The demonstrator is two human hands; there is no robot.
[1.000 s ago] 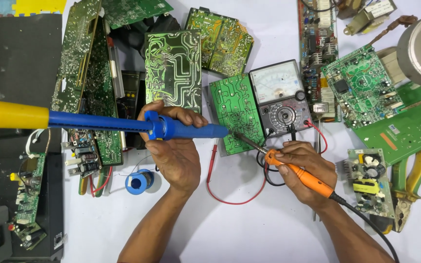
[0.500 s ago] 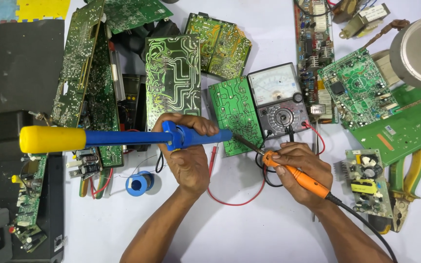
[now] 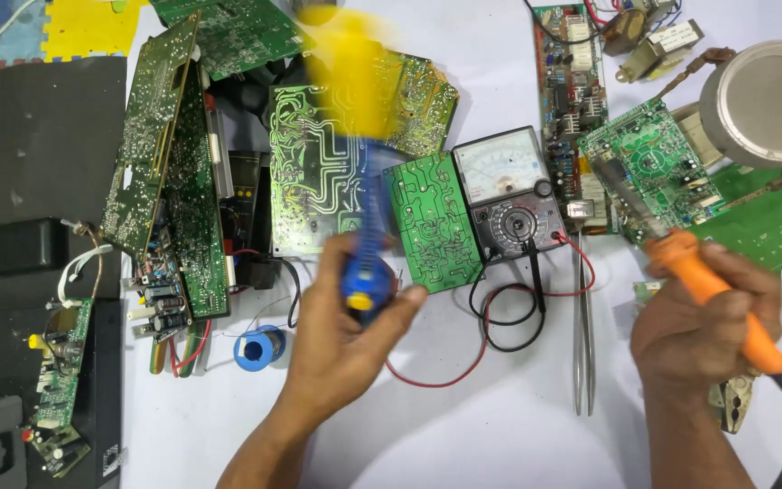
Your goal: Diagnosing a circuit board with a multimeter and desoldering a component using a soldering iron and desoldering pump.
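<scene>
Over the crowded bench, your left hand point(image 3: 341, 349) grips a blurred pump point(image 3: 361, 272), your right hand point(image 3: 703, 330) grips the iron point(image 3: 712, 294), whose tip could scorch nearby boards point(image 3: 653, 172).

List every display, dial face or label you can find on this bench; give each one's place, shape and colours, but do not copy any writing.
Analog multimeter: centre of the bench, right of a small green circuit board; black body, pale rectangular scale window, round selector dial.
Digital meter screen: left of centre, half hidden between upright boards; small, dark, rectangular.
White label: top right, on a small transformer; rectangular.
</scene>
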